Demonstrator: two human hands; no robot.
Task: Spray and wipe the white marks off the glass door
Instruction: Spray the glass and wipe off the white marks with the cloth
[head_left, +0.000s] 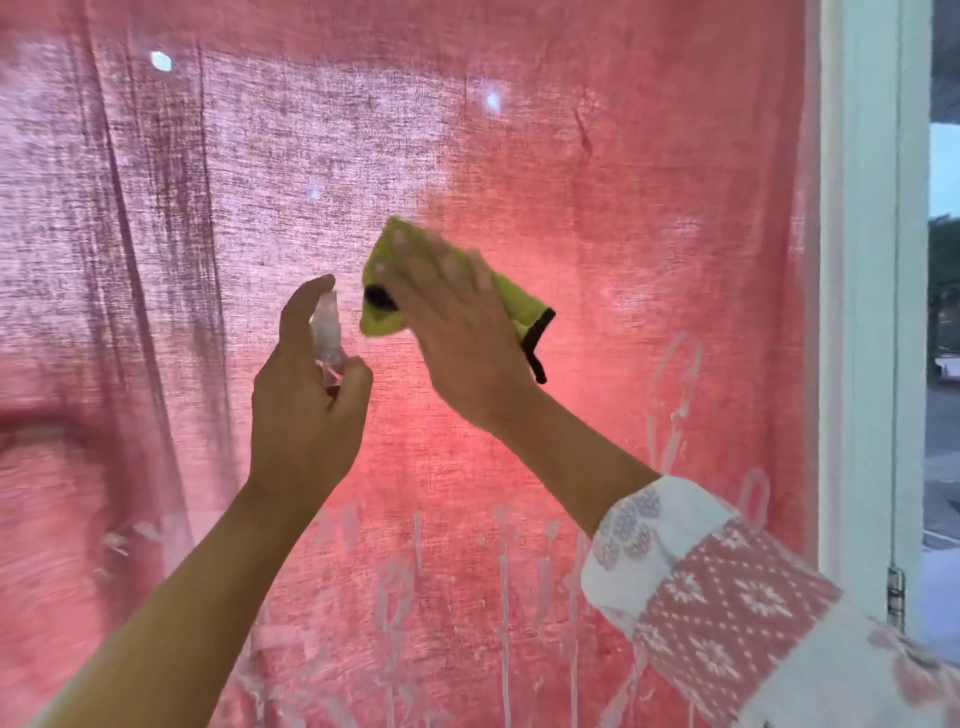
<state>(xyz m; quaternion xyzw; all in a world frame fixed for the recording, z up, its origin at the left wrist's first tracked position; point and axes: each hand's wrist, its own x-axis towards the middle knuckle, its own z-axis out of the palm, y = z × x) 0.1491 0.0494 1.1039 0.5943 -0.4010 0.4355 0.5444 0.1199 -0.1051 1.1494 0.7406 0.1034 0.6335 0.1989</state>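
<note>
Left of cloth (387, 254), spray bottle (326, 332); curtain (156, 208) behind glass door (623, 457).

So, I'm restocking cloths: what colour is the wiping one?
Lime green cloth, black trim; head view.

We tag this as a home, indoors, at a door that opens to the outside. The glass door (249, 171) fills most of the view. A loose-woven red curtain (649, 171) hangs behind the pane in soft folds, with daylight glowing through it and a few small holes in the cloth. A white painted frame (862, 312) runs down the right side, with a metal hinge (895, 597) low on it. Past the frame we see outdoors: pale sky (944, 166), trees (945, 260) and a stretch of road (943, 415). The household cloth and painted joinery read as domestic.
</note>
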